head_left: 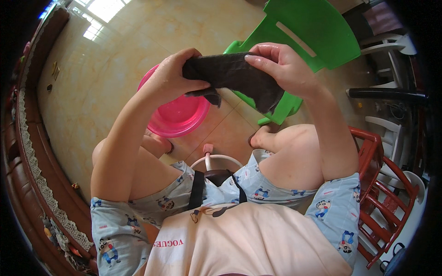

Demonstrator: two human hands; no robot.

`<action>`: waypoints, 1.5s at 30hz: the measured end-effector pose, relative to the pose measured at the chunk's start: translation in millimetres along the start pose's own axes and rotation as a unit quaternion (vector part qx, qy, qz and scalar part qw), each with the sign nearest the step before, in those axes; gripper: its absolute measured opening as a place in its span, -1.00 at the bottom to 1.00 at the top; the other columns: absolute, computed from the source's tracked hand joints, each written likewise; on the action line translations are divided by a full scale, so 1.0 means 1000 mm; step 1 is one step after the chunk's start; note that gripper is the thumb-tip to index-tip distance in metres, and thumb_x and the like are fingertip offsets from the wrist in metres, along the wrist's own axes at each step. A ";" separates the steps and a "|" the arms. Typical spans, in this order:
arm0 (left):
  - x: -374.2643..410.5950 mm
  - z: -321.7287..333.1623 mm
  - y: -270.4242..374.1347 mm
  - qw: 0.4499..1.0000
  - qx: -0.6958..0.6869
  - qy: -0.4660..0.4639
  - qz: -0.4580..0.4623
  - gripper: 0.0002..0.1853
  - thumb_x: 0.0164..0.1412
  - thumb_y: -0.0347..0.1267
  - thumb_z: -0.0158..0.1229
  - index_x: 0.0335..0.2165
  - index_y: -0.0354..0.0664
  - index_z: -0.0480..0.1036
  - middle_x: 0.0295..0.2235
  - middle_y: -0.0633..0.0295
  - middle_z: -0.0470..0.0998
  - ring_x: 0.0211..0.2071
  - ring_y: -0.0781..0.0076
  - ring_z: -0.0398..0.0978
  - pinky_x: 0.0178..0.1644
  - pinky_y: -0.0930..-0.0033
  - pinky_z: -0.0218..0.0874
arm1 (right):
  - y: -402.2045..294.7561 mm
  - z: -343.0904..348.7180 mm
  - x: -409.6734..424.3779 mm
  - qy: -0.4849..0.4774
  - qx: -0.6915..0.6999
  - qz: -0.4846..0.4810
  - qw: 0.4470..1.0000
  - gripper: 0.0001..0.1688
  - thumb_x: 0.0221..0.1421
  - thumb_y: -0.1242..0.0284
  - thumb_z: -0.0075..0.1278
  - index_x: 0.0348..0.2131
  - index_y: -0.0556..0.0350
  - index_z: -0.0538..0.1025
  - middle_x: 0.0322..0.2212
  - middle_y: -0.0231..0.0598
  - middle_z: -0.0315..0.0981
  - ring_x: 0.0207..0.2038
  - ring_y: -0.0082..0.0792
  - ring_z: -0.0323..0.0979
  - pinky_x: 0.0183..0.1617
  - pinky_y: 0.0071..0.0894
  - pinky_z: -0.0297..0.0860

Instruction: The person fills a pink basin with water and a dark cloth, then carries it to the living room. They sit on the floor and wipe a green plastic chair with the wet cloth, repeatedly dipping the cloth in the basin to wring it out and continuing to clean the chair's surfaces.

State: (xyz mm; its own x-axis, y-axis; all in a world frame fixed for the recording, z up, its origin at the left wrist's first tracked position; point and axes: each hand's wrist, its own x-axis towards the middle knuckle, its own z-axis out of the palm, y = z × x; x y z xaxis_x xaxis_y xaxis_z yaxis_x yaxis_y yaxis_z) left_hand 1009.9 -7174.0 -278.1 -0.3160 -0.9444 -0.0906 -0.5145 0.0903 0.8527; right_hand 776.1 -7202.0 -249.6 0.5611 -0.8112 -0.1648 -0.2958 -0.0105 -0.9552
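A dark grey cloth [231, 70] is stretched between both my hands, raised in front of me. My left hand [176, 74] grips its left end, thumb on the near side, with a folded corner dangling below. Thumb and fingers of my right hand [276, 65] pinch the upper right edge, and a loose flap hangs beneath. Water drops shine on my skin. Below and behind my left hand, a pink plastic basin [179, 119] stands on the floor, partly hidden by my forearm. A green plastic chair [310, 31] stands behind my right hand, overlapped by the cloth.
Glossy tiles [103, 79] cover the floor. A brown leather sofa [51, 165] with lace trim runs along the left. On the right are a red wooden chair [371, 151], white chairs [390, 132] and a black bar [386, 93]. A round stool base [221, 157] shows between my legs.
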 end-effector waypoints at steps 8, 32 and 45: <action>0.002 -0.006 -0.020 0.990 -0.090 -0.063 -0.086 -0.58 -0.13 -0.69 -0.11 -0.18 -0.34 0.28 -0.36 0.13 0.45 -0.31 0.44 0.43 -0.22 0.44 0.23 | -0.007 -0.003 0.000 0.072 0.078 0.008 0.994 -0.80 0.03 0.41 -0.06 -0.44 0.24 0.44 -0.57 -0.48 0.37 -0.50 -0.76 0.25 -0.44 -0.76 0.22; -0.080 0.026 0.035 0.958 0.029 -0.284 0.039 -0.71 0.00 -0.29 0.05 -0.30 -0.22 0.35 -0.53 0.06 0.47 -0.49 0.12 0.45 -0.44 0.21 0.25 | 0.118 -0.011 -0.010 -0.036 -0.563 -0.048 0.824 -0.35 -0.10 -0.01 -0.06 -0.06 -0.09 0.31 0.01 0.03 0.00 0.09 -0.04 -0.05 0.06 -0.16 0.09; -0.107 0.036 -0.013 0.912 0.270 -0.264 0.163 -0.54 -0.05 -0.33 0.05 -0.16 -0.36 0.27 -0.39 0.14 0.41 -0.32 0.27 0.39 -0.19 0.30 0.17 | 0.202 0.030 0.078 0.208 -0.503 0.014 0.839 -0.20 -0.02 -0.14 -0.34 0.15 -0.42 -0.14 0.17 -0.08 -0.43 0.18 0.17 -0.42 0.10 0.32 -0.26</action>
State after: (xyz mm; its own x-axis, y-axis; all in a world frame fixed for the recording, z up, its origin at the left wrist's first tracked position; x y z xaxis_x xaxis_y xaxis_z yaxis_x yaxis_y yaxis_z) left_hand 1021.4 -7062.8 -298.3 -0.7882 -0.5691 -0.2342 -0.5973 0.6160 0.5136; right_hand 782.8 -7250.1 -462.9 0.2873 -0.9508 0.1160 -0.9240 -0.3070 -0.2279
